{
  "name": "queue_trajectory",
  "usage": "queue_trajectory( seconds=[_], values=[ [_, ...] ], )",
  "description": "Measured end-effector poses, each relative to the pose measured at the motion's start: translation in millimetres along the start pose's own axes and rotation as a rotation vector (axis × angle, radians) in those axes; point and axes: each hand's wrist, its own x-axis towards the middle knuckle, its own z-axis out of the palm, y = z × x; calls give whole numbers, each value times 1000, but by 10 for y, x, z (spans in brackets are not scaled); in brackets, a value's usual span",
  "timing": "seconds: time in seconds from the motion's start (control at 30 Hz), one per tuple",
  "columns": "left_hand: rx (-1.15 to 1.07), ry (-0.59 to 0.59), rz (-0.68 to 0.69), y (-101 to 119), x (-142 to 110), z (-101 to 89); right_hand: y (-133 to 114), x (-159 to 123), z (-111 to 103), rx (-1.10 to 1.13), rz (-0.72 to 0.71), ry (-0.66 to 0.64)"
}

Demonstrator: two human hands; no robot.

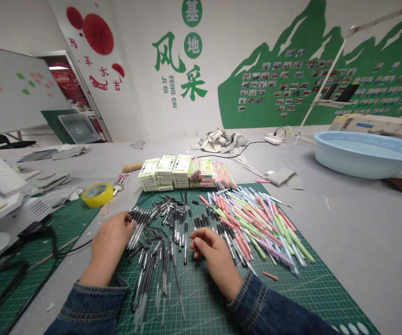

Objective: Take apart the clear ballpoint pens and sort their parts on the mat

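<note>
My left hand (110,242) is at the left side of the green cutting mat, its fingers curled onto a row of slim clear pens with black ends (140,222). Loosely bent, my right hand (215,258) hovers at the middle of the mat with nothing visible between its fingers. Just left of its fingertips lies a single black-capped pen (186,246). Between the hands are scattered black pen clips and caps (168,207). Nearer to me spreads a bundle of thin dark refills (148,274). Right of my right hand lies a large heap of pastel pens (257,218).
Stacked white-green boxes (166,172) and pink packs (208,172) line the mat's (312,298) far edge. Yellow tape (98,194) lies left, near a white sewing machine (2,228). Grey cloth (222,141) lies behind; a blue basin (365,156) stands right.
</note>
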Motion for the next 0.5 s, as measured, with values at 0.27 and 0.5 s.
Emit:
queue_trajectory(
  seconds=[0.27, 0.5],
  values=[
    [-82, 44, 231, 368, -154, 103, 7, 3, 3, -17, -2, -3],
    [-185, 18, 453, 646, -257, 304, 14, 31, -36, -155, -12, 44]
  ],
)
